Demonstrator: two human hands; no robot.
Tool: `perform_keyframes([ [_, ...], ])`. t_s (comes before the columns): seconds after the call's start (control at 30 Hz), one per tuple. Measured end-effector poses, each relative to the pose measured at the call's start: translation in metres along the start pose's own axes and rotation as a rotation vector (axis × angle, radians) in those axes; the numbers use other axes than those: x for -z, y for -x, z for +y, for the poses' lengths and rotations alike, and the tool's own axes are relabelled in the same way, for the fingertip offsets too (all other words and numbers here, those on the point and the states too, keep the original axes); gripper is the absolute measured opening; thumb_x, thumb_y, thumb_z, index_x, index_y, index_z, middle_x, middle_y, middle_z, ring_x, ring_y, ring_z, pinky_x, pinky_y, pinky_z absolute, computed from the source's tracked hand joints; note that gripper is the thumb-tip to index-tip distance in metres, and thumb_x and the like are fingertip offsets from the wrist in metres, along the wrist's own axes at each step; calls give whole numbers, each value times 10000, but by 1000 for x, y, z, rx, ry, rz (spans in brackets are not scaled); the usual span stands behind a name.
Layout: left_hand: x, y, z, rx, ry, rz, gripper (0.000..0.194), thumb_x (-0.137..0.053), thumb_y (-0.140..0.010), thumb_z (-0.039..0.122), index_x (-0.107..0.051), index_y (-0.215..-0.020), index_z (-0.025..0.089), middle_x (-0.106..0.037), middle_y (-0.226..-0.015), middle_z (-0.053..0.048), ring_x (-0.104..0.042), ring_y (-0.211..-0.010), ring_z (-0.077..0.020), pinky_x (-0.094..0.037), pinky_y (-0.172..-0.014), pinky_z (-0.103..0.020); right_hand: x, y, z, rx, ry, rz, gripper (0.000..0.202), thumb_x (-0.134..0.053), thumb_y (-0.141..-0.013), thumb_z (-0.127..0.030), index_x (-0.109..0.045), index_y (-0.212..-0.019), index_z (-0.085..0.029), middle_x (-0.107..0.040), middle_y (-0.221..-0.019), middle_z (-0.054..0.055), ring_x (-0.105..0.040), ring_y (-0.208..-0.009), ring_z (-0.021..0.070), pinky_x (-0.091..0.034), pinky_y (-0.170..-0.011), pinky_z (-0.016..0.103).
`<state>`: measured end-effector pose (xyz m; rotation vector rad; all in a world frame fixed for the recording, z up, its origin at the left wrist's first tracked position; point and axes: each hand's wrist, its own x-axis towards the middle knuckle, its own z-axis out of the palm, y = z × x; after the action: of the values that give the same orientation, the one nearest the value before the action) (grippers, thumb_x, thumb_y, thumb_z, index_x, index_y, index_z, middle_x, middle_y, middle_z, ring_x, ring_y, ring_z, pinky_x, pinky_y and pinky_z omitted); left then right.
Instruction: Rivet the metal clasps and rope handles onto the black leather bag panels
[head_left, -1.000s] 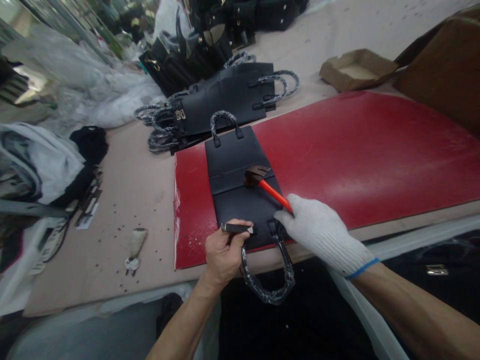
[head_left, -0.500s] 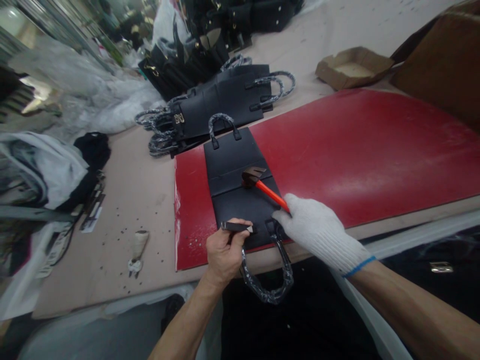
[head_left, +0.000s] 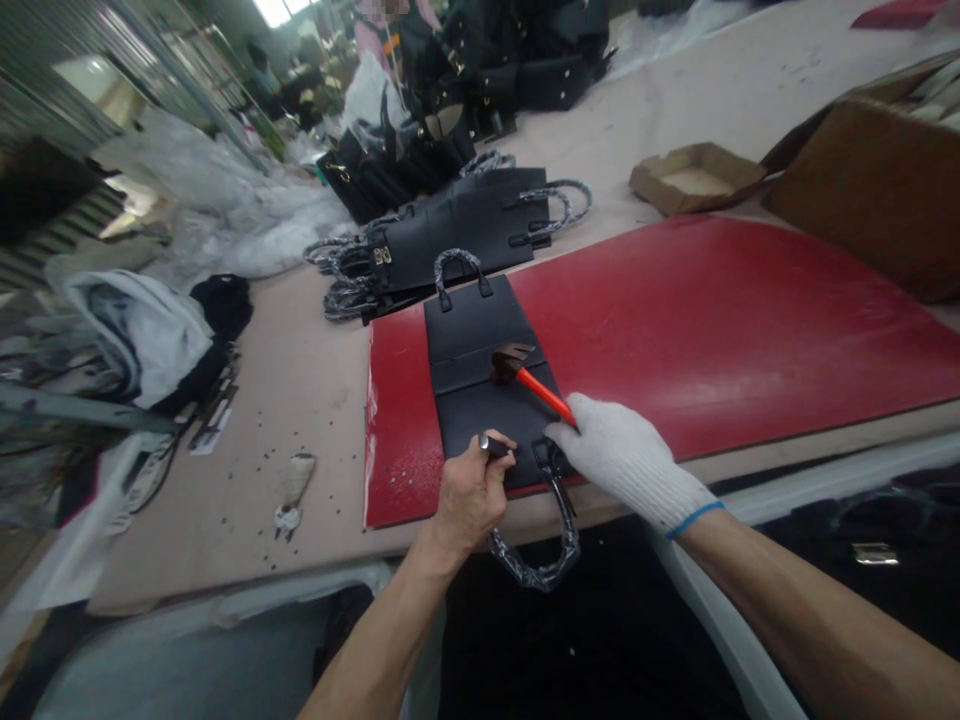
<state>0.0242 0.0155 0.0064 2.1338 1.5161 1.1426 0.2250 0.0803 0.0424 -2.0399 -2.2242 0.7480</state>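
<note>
A black bag panel (head_left: 480, 330) lies flat on the red mat (head_left: 720, 330), with a plastic-wrapped handle (head_left: 459, 258) at its far end and another, the near handle (head_left: 566, 530), hanging over the table edge. My bare left hand (head_left: 469, 495) is closed around a dark metal punch (head_left: 495, 446), held tilted over the near part of the panel; its lower tip is hidden by my fingers. In a white knit glove, my right hand (head_left: 622, 450) grips a claw hammer (head_left: 544, 392) by its orange handle. The hammer's head is above the panel's middle.
More black panels with wrapped handles (head_left: 457, 225) are stacked behind the mat. A shallow cardboard tray (head_left: 697, 175) and a larger brown box (head_left: 870, 190) stand at right. Cutting pliers with wrapped grips (head_left: 292, 495) and small dark bits lie left. Black bags (head_left: 525, 60) are piled behind.
The punch has gone from lying nearly level to a steeper tilt, its end now turned towards me. My left hand has shifted slightly right on the panel. The hammer stays over the panel.
</note>
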Motion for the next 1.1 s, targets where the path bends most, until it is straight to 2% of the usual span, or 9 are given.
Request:
perform_keyframes([
  [0.27,-2,-4,3,-4,56,16,138,-531,-952,112,-602,-1015,213,-747,-894,-42,-753,-807,-174,-588,-736,-244,8,3,10,141,-169,52,268,-496,-978,-427,-508,-792,-234,-615,-727,31,-572,-677,187,-284,-601,301],
  [0.43,-3,-3,0,-9,51,31,148,-530,-948,99,-587,-1021,215,-750,-905,-44,-760,-831,-184,-593,-763,-259,6,8,16,192,-289,87,298,-506,-937,-435,-472,-714,-239,-564,-672,6,-528,-646,172,-296,-592,300],
  [0.53,-6,0,-1,-5,15,23,150,-532,-950,104,-587,-1033,216,-756,-916,-49,-766,-842,-193,-596,-766,-268,7,21,16,197,-359,110,327,-465,-942,-462,-448,-698,-246,-523,-635,-13,-508,-621,165,-312,-582,296],
  [0.6,-8,1,-2,6,-3,16,145,-539,-953,115,-589,-1045,215,-762,-926,-55,-770,-854,-202,-601,-769,-277,19,36,11,193,-426,119,346,-413,-973,-485,-439,-720,-252,-493,-610,-32,-494,-585,158,-328,-566,291],
  [0.7,-11,1,-2,15,5,7,147,-543,-956,122,-591,-1062,213,-769,-933,-61,-773,-859,-211,-607,-772,-291,53,66,-2,229,-585,123,364,-401,-1011,-529,-440,-770,-259,-481,-600,-56,-482,-533,145,-360,-540,283],
  [0.83,-12,0,-1,17,8,20,177,-538,-942,104,-590,-1065,220,-768,-927,-53,-774,-850,-207,-605,-762,-284,92,93,-13,359,-478,194,311,-433,-1017,-476,-468,-794,-262,-579,-654,-21,-549,-593,165,-393,-575,294],
  [1.0,-13,-2,-1,14,27,41,152,-556,-932,105,-590,-1028,218,-759,-900,-48,-769,-823,-205,-595,-742,-277,102,101,-13,390,-242,219,276,-417,-990,-433,-473,-774,-270,-623,-662,11,-591,-603,201,-365,-571,324],
  [1.1,-13,-2,-1,18,31,32,150,-562,-932,110,-595,-1028,219,-759,-905,-49,-769,-823,-205,-591,-743,-276,112,110,-18,400,-237,304,293,-418,-999,-454,-465,-768,-279,-591,-611,4,-567,-544,199,-351,-549,331],
])
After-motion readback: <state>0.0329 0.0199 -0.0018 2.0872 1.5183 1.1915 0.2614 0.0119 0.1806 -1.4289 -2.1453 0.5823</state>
